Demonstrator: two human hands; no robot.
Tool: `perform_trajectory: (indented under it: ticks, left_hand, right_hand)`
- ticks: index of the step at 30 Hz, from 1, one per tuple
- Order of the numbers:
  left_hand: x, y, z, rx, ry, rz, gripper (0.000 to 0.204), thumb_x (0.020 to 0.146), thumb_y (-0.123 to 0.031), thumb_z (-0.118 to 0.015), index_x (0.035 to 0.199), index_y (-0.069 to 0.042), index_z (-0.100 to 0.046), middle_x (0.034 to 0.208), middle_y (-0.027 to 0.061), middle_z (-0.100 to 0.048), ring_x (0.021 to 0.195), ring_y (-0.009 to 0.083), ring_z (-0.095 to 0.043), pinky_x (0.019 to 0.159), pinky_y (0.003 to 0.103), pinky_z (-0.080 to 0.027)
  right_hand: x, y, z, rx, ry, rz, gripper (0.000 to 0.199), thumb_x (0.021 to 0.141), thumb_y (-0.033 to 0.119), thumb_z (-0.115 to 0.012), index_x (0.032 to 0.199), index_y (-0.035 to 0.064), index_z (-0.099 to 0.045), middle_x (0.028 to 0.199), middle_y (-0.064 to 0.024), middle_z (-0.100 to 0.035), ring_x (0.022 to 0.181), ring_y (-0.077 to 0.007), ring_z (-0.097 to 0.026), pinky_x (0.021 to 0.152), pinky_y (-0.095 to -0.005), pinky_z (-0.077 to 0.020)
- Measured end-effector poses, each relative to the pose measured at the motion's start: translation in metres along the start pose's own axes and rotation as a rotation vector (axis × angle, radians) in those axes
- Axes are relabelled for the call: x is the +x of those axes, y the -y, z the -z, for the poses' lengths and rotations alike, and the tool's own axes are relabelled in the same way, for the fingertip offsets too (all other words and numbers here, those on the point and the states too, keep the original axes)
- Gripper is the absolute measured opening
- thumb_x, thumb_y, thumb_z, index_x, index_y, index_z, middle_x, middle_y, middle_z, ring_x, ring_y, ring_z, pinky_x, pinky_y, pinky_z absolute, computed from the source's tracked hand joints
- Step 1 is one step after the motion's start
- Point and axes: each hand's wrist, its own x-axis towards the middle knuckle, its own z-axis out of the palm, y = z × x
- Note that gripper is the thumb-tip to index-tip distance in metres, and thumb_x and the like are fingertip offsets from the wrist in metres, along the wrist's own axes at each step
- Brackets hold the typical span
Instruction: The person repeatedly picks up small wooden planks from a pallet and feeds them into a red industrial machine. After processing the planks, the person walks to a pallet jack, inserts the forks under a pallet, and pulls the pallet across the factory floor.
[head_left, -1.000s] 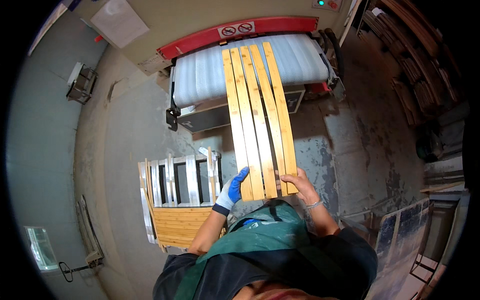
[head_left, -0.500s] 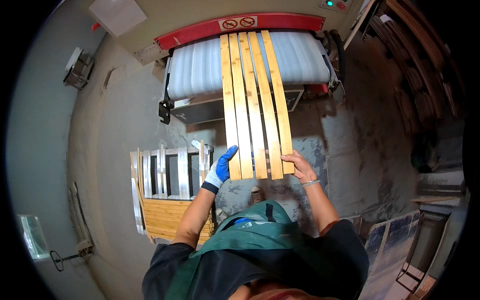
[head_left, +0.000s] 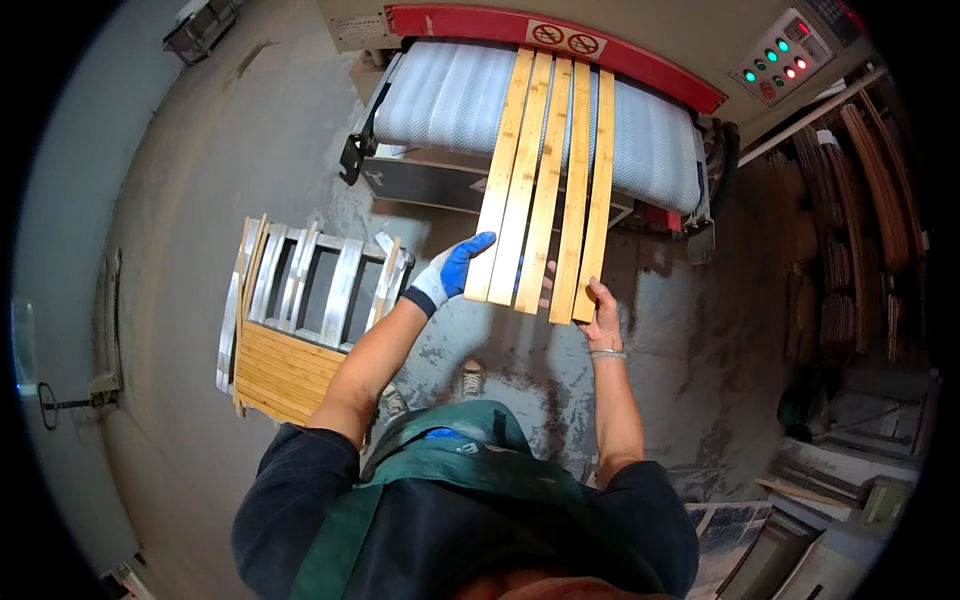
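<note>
Several long, flat wooden strips [head_left: 545, 190] lie side by side, their far ends under the machine's red front bar and their near ends jutting past the belt [head_left: 440, 100] toward me. Wearing a blue and white glove, my left hand [head_left: 456, 270] grips the leftmost strip near its end, thumb on top. My bare right hand [head_left: 598, 312] holds the rightmost strip with its thumb above, while fingers show through gaps underneath. Both hands support the strips from below, though most fingers are hidden. Slim gaps separate the strips.
To my left, a metal-slatted rack [head_left: 340, 290] carries stacked wooden strips [head_left: 285, 370]. A control panel [head_left: 785, 58] with lit buttons is on the machine at upper right. Dark stacked boards [head_left: 850, 220] stand along the right side. My shoes [head_left: 473, 378] are on the grey floor.
The strips have slid farther onto the belt, so less of them overhangs toward me. My hands moved forward with them. The view has turned, bringing the control panel into sight.
</note>
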Motion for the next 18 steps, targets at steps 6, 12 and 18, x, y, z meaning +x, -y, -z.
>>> perform_trajectory:
  ticks: [6,12,18]
  left_hand:
    - [0.019,-0.022,0.002,-0.029,0.094,-0.038,0.059,0.098,-0.026,-0.059,0.146,0.002,-0.039,0.144,0.0221,-0.051,0.129,0.0353,-0.053,0.113,0.047,-0.039]
    - [0.032,-0.033,0.041,-0.267,0.278,0.024,0.061,0.103,-0.043,-0.048,0.147,-0.002,-0.041,0.148,0.0193,-0.048,0.13,0.0366,-0.052,0.114,0.048,-0.037]
    - [-0.114,0.025,0.138,0.097,-0.146,-0.333,0.068,0.101,-0.059,-0.039,0.147,-0.01,-0.042,0.149,0.0138,-0.047,0.131,0.0328,-0.051,0.109,0.048,-0.039]
  right_hand:
    - [0.03,0.015,0.002,0.001,0.021,0.013,0.074,0.097,0.046,-0.054,0.152,0.0033,-0.029,0.149,-0.0283,-0.04,0.136,-0.0535,-0.037,0.104,-0.0753,-0.0329]
    - [0.051,0.022,0.016,-0.125,-0.084,0.078,0.083,0.094,0.065,-0.048,0.147,0.0015,-0.039,0.139,-0.0231,-0.052,0.121,-0.0393,-0.056,0.098,-0.0617,-0.0469]
    - [0.027,-0.035,0.132,0.024,-0.627,0.157,0.046,0.098,0.038,-0.047,0.122,0.0004,-0.06,0.115,-0.0137,-0.065,0.103,-0.032,-0.063,0.095,-0.0473,-0.0512]
